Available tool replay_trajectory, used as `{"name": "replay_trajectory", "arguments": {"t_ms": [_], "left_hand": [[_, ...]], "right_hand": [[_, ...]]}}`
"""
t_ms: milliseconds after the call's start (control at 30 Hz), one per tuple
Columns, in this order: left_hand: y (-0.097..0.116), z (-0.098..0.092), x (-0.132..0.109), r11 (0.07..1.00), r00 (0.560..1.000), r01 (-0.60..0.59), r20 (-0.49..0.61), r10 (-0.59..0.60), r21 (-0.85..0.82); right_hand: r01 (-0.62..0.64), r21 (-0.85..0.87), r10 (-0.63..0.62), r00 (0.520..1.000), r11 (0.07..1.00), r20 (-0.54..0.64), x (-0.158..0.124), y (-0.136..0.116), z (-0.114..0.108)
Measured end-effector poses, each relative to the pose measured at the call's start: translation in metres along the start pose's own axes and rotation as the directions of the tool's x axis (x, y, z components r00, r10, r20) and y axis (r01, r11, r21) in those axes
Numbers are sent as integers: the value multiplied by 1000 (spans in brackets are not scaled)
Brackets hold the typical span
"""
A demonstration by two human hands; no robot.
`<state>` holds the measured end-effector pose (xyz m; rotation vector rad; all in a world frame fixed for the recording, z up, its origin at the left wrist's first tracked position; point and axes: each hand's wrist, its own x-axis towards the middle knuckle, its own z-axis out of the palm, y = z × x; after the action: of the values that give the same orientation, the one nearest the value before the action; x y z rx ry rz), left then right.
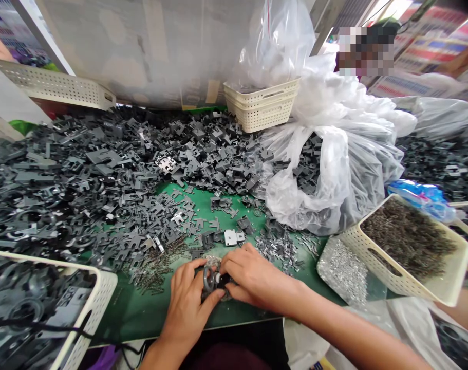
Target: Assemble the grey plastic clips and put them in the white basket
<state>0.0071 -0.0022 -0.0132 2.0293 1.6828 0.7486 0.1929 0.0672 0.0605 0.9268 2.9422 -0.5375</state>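
Near the front edge of the green table (133,313), a dark grey part with a ring (208,279) is between my two hands. My left hand (189,298) grips it from the left, thumb below and fingers above. My right hand (253,275) is closed at its right side, fingertips pressed on it; anything small in them is hidden. A light metal plate (230,237) lies just beyond my fingers. Left of my hands are several small springs (151,267). Small metal pieces (282,246) are heaped behind my right wrist.
Grey plastic parts (64,169) pile across the back and left. Baskets stand front left (107,288) and back (266,108); another basket (463,267) at right holds springs. A clear plastic bag (357,169) bulges at back right. Beyond it is another person (459,61).
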Motion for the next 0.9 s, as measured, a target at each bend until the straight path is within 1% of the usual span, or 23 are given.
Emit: {"name": "replay_trajectory", "arguments": {"t_ms": [67, 133, 200, 233, 300, 333, 400, 467, 500, 567, 600, 733, 767, 800, 833, 900], "left_hand": [[0, -1, 1, 1000, 1000, 6, 18, -5, -15], [1, -1, 3, 999, 999, 29, 30, -28, -43], [5, -2, 4, 995, 997, 75, 28, -73, -70], [7, -2, 5, 991, 995, 103, 26, -101, -84], [11, -5, 7, 983, 989, 146, 43, -142, -115], [12, -6, 8, 978, 986, 159, 63, -151, -132], [13, -9, 8, 973, 983, 163, 112, -146, -166], [13, -12, 7, 969, 982, 155, 137, -130, -190], [12, -12, 7, 969, 982, 151, 138, -126, -196], [11, -12, 7, 969, 984, 146, 134, -120, -202], [11, -12, 7, 969, 984, 144, 129, -120, -201], [13, -11, 7, 971, 984, 151, 120, -130, -184], [14, -12, 7, 972, 984, 153, 122, -132, -181], [14, -12, 7, 971, 983, 155, 125, -134, -180], [14, -12, 7, 971, 982, 158, 129, -136, -180], [15, -13, 6, 971, 981, 159, 138, -135, -180]], "right_hand": [[36, -99, -36, 999, 994, 5, 1, -5, -1], [53, -160, -54, 999, 986, 1, 3, -10, -1], [49, -159, -47, 999, 986, 14, 5, -11, -3], [35, -129, -30, 999, 991, 34, 7, -10, -6], [-1, 9, 0, 996, 1000, 85, 9, -5, -12], [-33, 103, 24, 996, 994, 85, 10, -2, -15], [-87, 289, 84, 996, 953, 24, 13, 1, -19], [-69, 419, 96, 994, 905, -44, 17, -1, -19], [-47, 462, 76, 996, 886, -46, 19, -3, -17], [-22, 537, 26, 1000, 843, 1, 23, -6, -12], [-43, 583, 31, 999, 812, 30, 24, -5, -11], [-208, 772, 153, 978, 601, 145, 21, 10, -9], [-234, 776, 164, 972, 586, 169, 20, 15, -11], [-250, 749, 176, 968, 614, 178, 18, 20, -13], [-254, 693, 182, 967, 674, 177, 16, 23, -15], [-224, 532, 165, 974, 816, 157, 14, 26, -20]]}}
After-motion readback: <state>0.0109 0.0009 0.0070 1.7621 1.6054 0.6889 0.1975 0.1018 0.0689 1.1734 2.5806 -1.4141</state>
